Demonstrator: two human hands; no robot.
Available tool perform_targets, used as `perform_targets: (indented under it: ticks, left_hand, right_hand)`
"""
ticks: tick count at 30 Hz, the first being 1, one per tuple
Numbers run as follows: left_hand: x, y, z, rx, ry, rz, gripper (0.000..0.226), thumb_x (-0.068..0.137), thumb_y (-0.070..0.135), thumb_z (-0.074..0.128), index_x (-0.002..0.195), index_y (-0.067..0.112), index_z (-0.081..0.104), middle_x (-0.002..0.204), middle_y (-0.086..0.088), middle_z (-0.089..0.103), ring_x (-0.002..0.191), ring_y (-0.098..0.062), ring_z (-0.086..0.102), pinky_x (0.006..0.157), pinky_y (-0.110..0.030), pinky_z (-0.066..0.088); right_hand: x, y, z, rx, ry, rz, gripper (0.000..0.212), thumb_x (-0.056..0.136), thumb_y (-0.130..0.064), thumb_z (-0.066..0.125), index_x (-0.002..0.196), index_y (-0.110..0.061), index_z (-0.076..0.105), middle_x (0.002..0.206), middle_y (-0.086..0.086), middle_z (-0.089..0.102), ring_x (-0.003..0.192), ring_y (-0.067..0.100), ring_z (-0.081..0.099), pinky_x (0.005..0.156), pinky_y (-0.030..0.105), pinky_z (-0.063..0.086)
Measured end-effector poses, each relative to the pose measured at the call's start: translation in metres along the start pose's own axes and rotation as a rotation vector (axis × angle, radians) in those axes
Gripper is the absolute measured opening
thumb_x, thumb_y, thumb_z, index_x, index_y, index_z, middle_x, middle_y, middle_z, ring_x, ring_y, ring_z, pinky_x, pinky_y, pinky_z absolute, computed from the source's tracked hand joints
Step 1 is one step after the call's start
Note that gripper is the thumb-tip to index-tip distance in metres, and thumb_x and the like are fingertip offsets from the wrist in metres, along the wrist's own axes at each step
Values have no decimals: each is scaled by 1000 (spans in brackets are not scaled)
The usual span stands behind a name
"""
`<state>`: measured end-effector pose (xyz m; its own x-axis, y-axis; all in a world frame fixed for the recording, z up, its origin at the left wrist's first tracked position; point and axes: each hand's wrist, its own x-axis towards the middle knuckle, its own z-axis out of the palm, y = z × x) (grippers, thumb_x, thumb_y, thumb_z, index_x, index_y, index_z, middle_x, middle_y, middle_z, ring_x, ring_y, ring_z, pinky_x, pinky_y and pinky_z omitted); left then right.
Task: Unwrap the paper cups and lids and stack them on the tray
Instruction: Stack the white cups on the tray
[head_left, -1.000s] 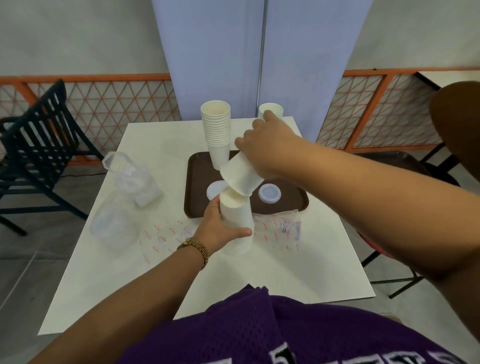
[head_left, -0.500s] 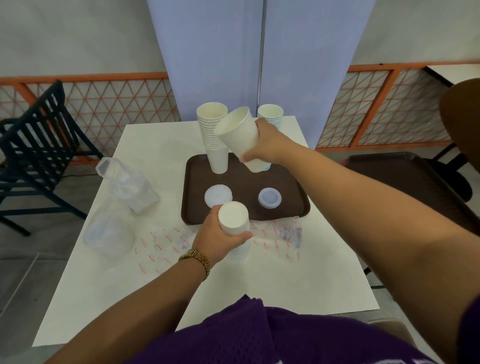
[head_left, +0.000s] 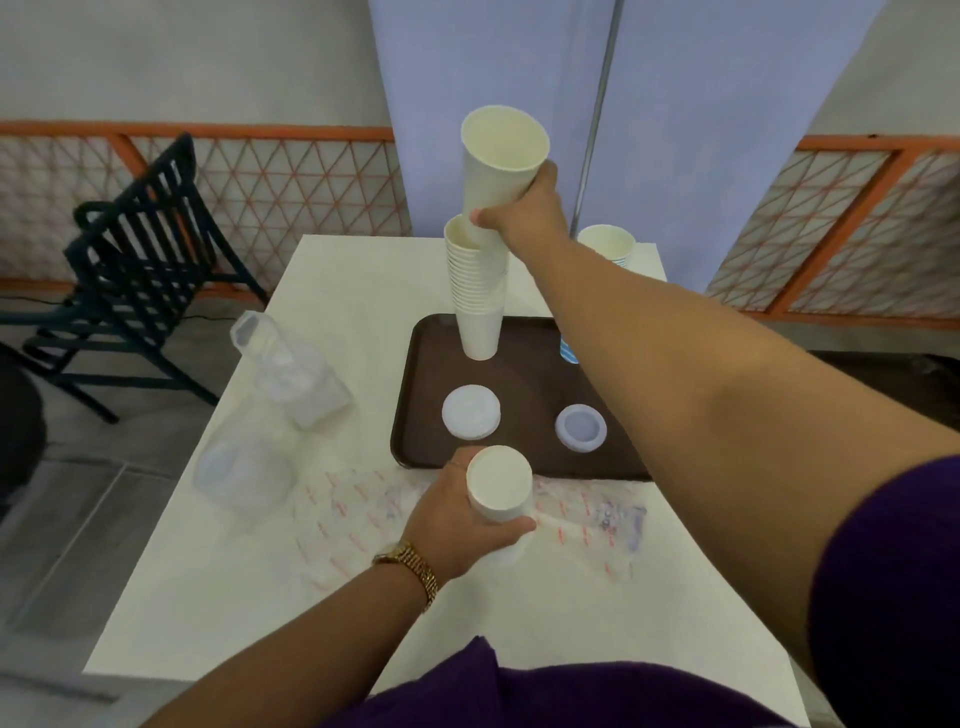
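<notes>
While the right hand (head_left: 524, 213) grips 1 cup (head_left: 498, 156) just above the stack (head_left: 477, 291) on the tray (head_left: 415, 395), nesting comes next; left hand (head_left: 457, 525) clasps remaining cups (head_left: 500, 491) near the tray's front edge

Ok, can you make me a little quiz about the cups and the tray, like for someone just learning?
1. True or false: the right hand holds a paper cup just above the tall stack on the brown tray.
2. How many lids lie flat on the tray?
A. one
B. two
C. four
3. Fill in: the left hand grips a stack of cups that stands on the ____, not on the tray.

Key
1. True. The cup's base is at the stack's open mouth.
2. B: the white lid and the clear lid.
3. Table, on the printed plastic wrapper.
</notes>
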<state>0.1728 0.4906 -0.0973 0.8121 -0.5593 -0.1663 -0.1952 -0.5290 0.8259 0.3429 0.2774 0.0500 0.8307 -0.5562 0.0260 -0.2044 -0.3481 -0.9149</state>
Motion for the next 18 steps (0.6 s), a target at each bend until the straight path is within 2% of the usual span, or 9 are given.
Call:
perform_targets:
  ticks: [3, 5, 8, 11, 13, 16, 18]
  left_hand:
    - [-1, 2, -2, 2, 7, 4, 78, 63, 43, 88, 121, 40, 37, 111, 26, 46, 103, 6, 49, 83, -5, 36]
    - [-1, 3, -2, -1, 2, 3, 76, 64, 41, 88, 120, 40, 36, 110, 26, 46, 103, 7, 49, 81, -2, 34]
    - [-2, 5, -3, 0, -1, 8, 76, 65, 41, 87, 121, 40, 36, 112, 23, 46, 104, 5, 49, 84, -6, 36]
    - [-1, 6, -3, -1, -5, 15, 75, 66, 39, 87, 121, 40, 36, 113, 20, 47, 103, 4, 49, 87, -12, 39]
    - [-2, 6, -3, -1, -3, 27, 76, 66, 40, 87, 122, 39, 36, 114, 20, 47, 104, 3, 50, 86, -9, 38]
    - [-2, 4, -3, -16, -6, 22, 79, 65, 39, 88, 125, 36, 36, 117, 17, 48, 108, -4, 50, 93, -17, 41]
    - [-2, 5, -3, -25, -6, 16, 81, 65, 38, 88, 125, 36, 35, 117, 17, 47, 111, -6, 48, 96, -22, 42]
  right_hand:
    - [11, 6, 7, -43, -35, 25, 90, 71, -26, 86, 138, -13, 28, 132, 3, 50, 121, 25, 51, 93, 36, 45]
    - [14, 11, 12, -74, -54, 50, 93, 68, -30, 88, 138, -15, 28, 128, 1, 50, 122, 26, 50, 100, 42, 44]
    - [14, 20, 15, -81, -100, 137, 100, 66, -33, 89, 141, -14, 27, 136, 3, 47, 129, 30, 45, 108, 48, 39]
    - [2, 33, 14, -79, -155, 227, 103, 71, -29, 88, 147, -9, 21, 148, 10, 39, 135, 32, 40, 107, 43, 38]
    - [-10, 40, 12, -126, -175, 258, 101, 74, -30, 85, 148, -8, 20, 149, 11, 39, 135, 32, 41, 104, 41, 39]
    - [-32, 44, 8, -203, -237, 272, 85, 83, -29, 78, 147, -9, 26, 149, 11, 41, 132, 30, 45, 100, 38, 43]
    - [-49, 42, 4, -287, -344, 195, 67, 89, -28, 71, 142, -9, 36, 143, 9, 47, 127, 26, 49, 99, 36, 43]
